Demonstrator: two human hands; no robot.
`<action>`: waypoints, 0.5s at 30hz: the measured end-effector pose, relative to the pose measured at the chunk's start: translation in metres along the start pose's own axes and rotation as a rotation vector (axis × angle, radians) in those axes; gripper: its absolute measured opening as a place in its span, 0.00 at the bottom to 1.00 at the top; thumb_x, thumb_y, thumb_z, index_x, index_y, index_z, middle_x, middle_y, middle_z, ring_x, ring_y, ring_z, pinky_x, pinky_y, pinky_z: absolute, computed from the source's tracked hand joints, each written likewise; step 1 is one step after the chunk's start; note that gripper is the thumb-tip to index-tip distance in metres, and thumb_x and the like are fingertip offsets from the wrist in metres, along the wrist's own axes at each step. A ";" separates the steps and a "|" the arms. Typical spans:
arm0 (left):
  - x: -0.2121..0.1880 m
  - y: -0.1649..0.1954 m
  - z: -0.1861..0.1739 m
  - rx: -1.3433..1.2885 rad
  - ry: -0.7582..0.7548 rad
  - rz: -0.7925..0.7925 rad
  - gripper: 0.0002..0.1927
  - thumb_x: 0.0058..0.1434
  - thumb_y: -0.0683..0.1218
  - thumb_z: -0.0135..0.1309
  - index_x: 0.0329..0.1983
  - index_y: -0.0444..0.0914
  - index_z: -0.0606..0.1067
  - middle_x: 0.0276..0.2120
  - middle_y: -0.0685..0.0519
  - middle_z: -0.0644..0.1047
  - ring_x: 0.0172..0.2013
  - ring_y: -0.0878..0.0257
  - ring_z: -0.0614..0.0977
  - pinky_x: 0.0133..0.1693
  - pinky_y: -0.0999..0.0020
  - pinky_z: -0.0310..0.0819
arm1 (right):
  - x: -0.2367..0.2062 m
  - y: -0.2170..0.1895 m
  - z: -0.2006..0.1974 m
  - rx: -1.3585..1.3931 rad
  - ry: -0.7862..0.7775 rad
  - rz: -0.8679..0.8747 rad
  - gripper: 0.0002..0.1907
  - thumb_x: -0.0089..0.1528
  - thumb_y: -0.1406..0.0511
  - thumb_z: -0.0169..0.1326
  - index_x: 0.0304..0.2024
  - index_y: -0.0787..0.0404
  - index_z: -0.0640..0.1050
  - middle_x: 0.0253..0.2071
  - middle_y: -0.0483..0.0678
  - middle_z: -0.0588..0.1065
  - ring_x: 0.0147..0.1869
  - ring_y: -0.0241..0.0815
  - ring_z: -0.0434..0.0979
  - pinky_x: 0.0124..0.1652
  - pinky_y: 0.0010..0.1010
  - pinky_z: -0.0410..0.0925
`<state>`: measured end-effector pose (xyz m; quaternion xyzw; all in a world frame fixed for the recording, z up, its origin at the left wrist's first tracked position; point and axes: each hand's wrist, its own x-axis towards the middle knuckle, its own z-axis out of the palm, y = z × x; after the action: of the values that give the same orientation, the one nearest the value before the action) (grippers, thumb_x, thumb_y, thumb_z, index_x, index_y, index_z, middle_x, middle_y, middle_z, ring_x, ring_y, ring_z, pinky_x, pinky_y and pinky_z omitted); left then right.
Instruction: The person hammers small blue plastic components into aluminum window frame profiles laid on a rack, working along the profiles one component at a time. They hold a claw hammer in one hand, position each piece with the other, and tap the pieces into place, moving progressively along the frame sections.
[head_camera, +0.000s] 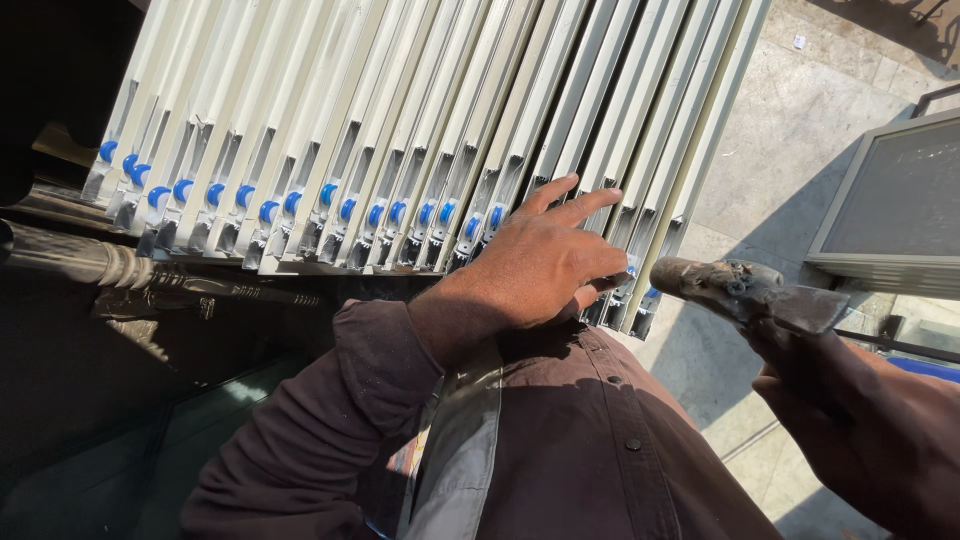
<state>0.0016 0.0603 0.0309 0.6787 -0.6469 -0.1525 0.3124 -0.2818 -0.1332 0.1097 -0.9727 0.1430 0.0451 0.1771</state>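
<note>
Against stacked frames (420, 130): your left hand (535, 265) flat, fingers spread, gripping nothing. Right hand (850, 410) closed on hammer (745, 290), head near frame ends. Risk: careless swing catches left fingers, dents frame edge.

Your left hand (545, 262) lies flat against the lower ends of a leaning stack of pale metal frames (420, 120), fingers spread across the rightmost few. Most frame ends carry blue rollers (375, 213), set in a row. Your right hand (850, 410) grips a worn pair of pliers (745, 290), its nose pointing toward the stack's right edge, just short of touching. A dark brown sleeve (330, 420) covers your left forearm. A framed mesh panel (895, 195) rests on the stone paving (790, 130) at right.
</note>
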 end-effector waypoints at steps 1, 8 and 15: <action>0.000 -0.001 -0.003 -0.013 -0.010 -0.005 0.18 0.56 0.50 0.66 0.49 0.47 0.80 0.47 0.55 0.84 0.70 0.51 0.65 0.73 0.40 0.42 | 0.000 -0.001 -0.002 0.011 -0.004 0.060 0.36 0.61 0.60 0.63 0.70 0.52 0.65 0.30 0.42 0.78 0.30 0.33 0.78 0.25 0.26 0.70; 0.002 0.003 -0.009 0.047 -0.098 -0.040 0.17 0.57 0.50 0.66 0.50 0.47 0.79 0.45 0.55 0.84 0.71 0.51 0.64 0.73 0.39 0.41 | 0.013 -0.027 -0.011 -0.041 -0.206 0.430 0.26 0.60 0.59 0.65 0.60 0.47 0.75 0.30 0.42 0.79 0.31 0.35 0.81 0.30 0.31 0.75; -0.001 0.001 0.002 0.013 0.007 0.003 0.17 0.56 0.48 0.66 0.50 0.47 0.80 0.48 0.54 0.84 0.70 0.47 0.65 0.72 0.36 0.41 | 0.011 -0.017 0.004 -0.085 -0.094 0.209 0.32 0.56 0.56 0.68 0.61 0.51 0.74 0.36 0.44 0.84 0.33 0.38 0.86 0.32 0.32 0.77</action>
<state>-0.0006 0.0611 0.0294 0.6802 -0.6478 -0.1454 0.3106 -0.2661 -0.1192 0.1107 -0.9560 0.2331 0.1150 0.1364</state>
